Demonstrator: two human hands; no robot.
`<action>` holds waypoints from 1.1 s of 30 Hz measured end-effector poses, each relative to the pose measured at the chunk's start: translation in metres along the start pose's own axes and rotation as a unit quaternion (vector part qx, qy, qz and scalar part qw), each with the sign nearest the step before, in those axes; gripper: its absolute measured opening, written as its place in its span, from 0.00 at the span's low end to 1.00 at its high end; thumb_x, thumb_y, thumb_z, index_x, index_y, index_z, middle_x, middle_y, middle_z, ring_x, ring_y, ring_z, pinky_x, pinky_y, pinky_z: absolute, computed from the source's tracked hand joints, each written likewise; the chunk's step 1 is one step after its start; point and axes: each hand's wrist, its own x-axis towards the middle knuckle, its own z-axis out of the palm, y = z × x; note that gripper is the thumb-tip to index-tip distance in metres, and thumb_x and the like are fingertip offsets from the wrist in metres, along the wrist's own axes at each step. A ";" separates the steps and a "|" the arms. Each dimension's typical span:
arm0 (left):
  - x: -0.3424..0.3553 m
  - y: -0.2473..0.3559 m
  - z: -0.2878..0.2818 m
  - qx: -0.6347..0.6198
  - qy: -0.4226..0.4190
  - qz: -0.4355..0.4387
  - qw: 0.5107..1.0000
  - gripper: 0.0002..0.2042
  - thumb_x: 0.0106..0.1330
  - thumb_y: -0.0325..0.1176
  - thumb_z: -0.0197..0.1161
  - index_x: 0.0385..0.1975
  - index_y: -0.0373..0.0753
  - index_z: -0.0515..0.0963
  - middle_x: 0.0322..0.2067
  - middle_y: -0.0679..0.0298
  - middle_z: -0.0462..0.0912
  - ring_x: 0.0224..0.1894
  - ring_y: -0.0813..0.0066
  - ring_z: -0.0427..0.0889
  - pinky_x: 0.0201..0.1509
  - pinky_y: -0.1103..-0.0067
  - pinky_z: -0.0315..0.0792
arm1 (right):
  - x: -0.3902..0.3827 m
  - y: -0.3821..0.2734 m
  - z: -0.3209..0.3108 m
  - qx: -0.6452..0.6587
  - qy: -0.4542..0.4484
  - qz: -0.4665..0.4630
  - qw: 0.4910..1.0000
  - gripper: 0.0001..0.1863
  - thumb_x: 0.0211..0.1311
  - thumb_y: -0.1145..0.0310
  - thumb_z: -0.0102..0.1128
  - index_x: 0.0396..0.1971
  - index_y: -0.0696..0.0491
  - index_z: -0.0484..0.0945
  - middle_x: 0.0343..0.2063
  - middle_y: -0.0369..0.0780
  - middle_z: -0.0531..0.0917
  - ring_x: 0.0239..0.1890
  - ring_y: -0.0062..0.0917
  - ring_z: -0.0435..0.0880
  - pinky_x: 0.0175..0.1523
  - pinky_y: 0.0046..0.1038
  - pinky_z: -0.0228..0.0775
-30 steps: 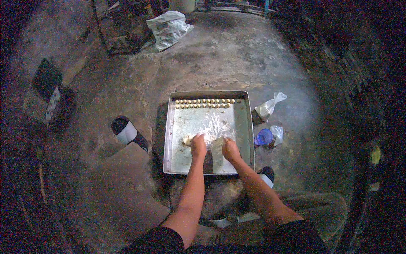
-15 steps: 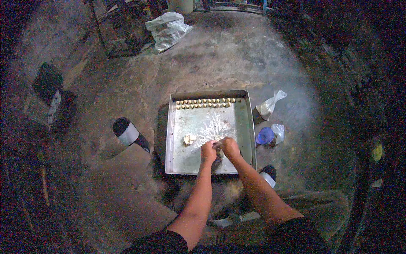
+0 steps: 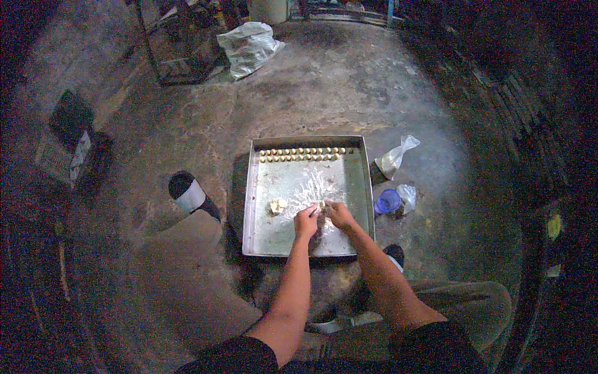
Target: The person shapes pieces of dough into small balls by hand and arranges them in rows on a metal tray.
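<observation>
Over the near half of a square metal tray (image 3: pixel 265 234), my left hand (image 3: pixel 305 222) and my right hand (image 3: pixel 340 215) come together. A small pale piece of dough (image 3: pixel 321 204) shows between their fingertips, pinched from both sides. Left of my hands a larger pale lump of dough (image 3: pixel 278 206) rests on the tray. White flour (image 3: pixel 317 182) is smeared across the tray's middle, just beyond my fingers. Along the far wall sit two rows of small round dough pieces (image 3: pixel 302 154).
Right of the tray, on the concrete floor, stand a tied clear bag of pale powder (image 3: pixel 395 159) and a blue-purple cup (image 3: pixel 387 201) with a crumpled clear bag (image 3: pixel 407 197) beside it. A white sack (image 3: pixel 249 50) lies farther off. My sandalled feet flank the tray.
My fingertips have moved slightly apart, and the pale dough piece now shows between them. The rows and the larger lump stay in place; the view has shifted a little.
</observation>
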 end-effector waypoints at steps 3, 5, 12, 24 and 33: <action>0.001 0.000 -0.007 -0.106 0.031 -0.053 0.992 0.13 0.58 0.31 0.65 0.42 0.37 0.82 0.36 0.59 0.85 0.38 0.70 0.84 0.46 0.77 0.74 | -0.012 -0.016 -0.008 -0.074 -0.064 -0.015 0.995 0.19 0.59 0.69 0.62 0.46 0.65 0.77 0.40 0.42 0.84 0.37 0.24 0.82 0.45 0.27 0.74; 0.002 -0.001 -0.010 -0.148 0.025 -0.089 0.985 0.12 0.58 0.31 0.65 0.42 0.36 0.82 0.35 0.61 0.86 0.36 0.75 0.83 0.44 0.79 0.74 | -0.021 -0.028 -0.014 0.070 -0.063 -0.019 0.995 0.18 0.58 0.70 0.63 0.46 0.64 0.77 0.39 0.41 0.84 0.38 0.23 0.82 0.45 0.27 0.74; 0.009 0.009 -0.012 -0.241 -0.076 -0.120 0.960 0.14 0.60 0.33 0.65 0.44 0.33 0.80 0.35 0.65 0.85 0.36 0.78 0.80 0.44 0.80 0.72 | -0.028 -0.051 -0.019 -0.073 0.033 -0.065 0.995 0.24 0.44 0.67 0.74 0.45 0.56 0.80 0.35 0.43 0.85 0.35 0.25 0.84 0.42 0.27 0.76; 0.020 -0.006 -0.009 -0.067 -0.038 -0.072 0.994 0.16 0.54 0.38 0.69 0.39 0.37 0.82 0.33 0.58 0.85 0.35 0.67 0.84 0.43 0.75 0.75 | -0.021 -0.040 -0.005 -0.120 0.037 -0.129 0.984 0.18 0.48 0.67 0.70 0.42 0.52 0.82 0.33 0.45 0.84 0.33 0.29 0.83 0.41 0.29 0.74; 0.010 0.023 -0.024 -0.052 -0.064 -0.120 0.989 0.17 0.54 0.42 0.71 0.36 0.34 0.82 0.29 0.57 0.85 0.31 0.70 0.82 0.37 0.74 0.73 | 0.008 -0.038 -0.019 -0.126 -0.072 -0.072 0.987 0.15 0.65 0.66 0.54 0.44 0.60 0.79 0.33 0.42 0.86 0.33 0.22 0.83 0.43 0.29 0.75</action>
